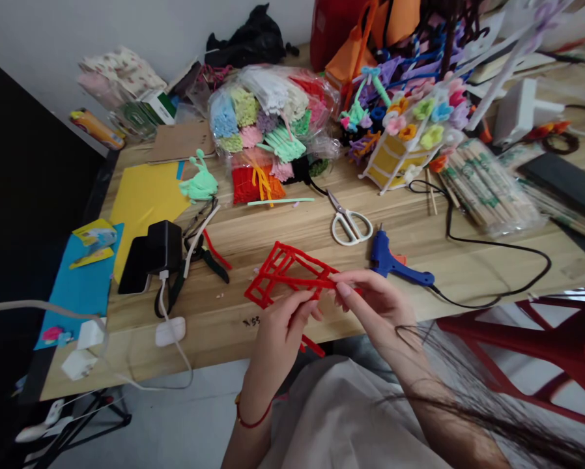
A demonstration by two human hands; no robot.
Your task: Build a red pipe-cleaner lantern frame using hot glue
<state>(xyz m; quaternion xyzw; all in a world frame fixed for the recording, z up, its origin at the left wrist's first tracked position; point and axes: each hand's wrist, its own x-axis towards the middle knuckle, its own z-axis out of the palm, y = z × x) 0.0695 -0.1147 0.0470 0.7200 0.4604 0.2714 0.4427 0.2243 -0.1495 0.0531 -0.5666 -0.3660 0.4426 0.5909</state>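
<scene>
A red pipe-cleaner frame (273, 276), built of crossing fuzzy strips, is held over the front edge of the table. My left hand (287, 319) pinches its near side from below, fingers bent inward. With thumb and fingertips, my right hand (365, 293) grips the frame's right end. Some red strip ends stick out below my left hand; the palms hide part of the frame. Just beyond my right hand lie a blue glue gun (387, 258) and white-handled scissors (352, 226).
Bagged bundles of coloured pipe cleaners (273, 124) lie at the back. A small flower-covered shelf (404, 159) stands right of them, near bagged wooden sticks (488, 185). Left are a phone (135, 264), pliers (214, 266) and a charging cable. A red stool (541, 352) stands at lower right.
</scene>
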